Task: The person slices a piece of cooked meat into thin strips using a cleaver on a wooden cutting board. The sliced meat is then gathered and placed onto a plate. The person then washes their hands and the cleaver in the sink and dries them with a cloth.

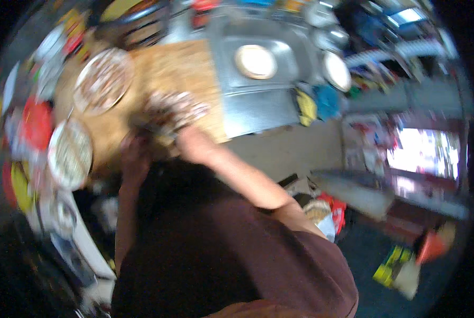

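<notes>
A pile of pale brown pieces, possibly sliced meat (181,107), lies on a wooden board (181,63) in front of me. At the pile's near edge is my right hand (191,140), with the forearm stretched across from the right. My left hand (136,151) is in shadow at the board's near side, left of the pile. Motion blur hides the fingers of both hands, so what either holds cannot be made out. Similar pieces fill a round plate (103,81) at the board's far left. Nearer, a second plate (70,153) carries something pale green.
Right of the board is a metal sink (284,85), with a round white-topped object (256,61) over its basin. A yellow cloth-like item (306,108) and a blue one (326,102) hang at its edge. A red round object (37,123) stands at the left.
</notes>
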`<control>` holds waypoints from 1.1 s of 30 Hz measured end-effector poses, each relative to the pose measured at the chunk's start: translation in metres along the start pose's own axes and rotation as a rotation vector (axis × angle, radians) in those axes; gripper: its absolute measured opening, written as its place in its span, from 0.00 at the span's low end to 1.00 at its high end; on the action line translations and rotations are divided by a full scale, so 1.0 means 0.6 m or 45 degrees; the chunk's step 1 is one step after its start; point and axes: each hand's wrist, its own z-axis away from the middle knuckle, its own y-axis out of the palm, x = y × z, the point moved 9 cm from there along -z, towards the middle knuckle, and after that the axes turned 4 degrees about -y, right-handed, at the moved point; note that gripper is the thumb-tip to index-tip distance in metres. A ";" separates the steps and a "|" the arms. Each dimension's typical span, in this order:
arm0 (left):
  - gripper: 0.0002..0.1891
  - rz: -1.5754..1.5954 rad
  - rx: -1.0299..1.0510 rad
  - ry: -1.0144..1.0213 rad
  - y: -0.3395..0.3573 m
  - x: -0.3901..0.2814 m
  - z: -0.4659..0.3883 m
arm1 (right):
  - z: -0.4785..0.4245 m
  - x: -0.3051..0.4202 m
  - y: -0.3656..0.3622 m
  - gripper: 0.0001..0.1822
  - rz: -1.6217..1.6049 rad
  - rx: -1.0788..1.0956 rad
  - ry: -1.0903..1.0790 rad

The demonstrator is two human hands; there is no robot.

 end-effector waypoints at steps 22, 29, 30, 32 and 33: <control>0.12 0.214 -0.668 -0.067 -0.084 -0.058 0.023 | 0.082 0.094 -0.063 0.05 0.233 -0.190 -0.192; 0.14 0.180 -0.604 -0.078 -0.086 -0.051 0.011 | 0.095 0.080 -0.049 0.05 0.374 -0.015 -0.079; 0.13 0.158 -0.602 -0.084 -0.089 -0.051 0.010 | 0.089 0.080 -0.044 0.05 0.371 0.011 -0.089; 0.11 0.114 -0.596 -0.098 -0.092 -0.054 0.006 | 0.072 0.091 -0.043 0.06 0.359 -0.025 -0.084; 0.11 0.119 -0.580 -0.128 -0.089 -0.049 0.005 | 0.059 0.099 -0.039 0.06 0.352 -0.041 -0.086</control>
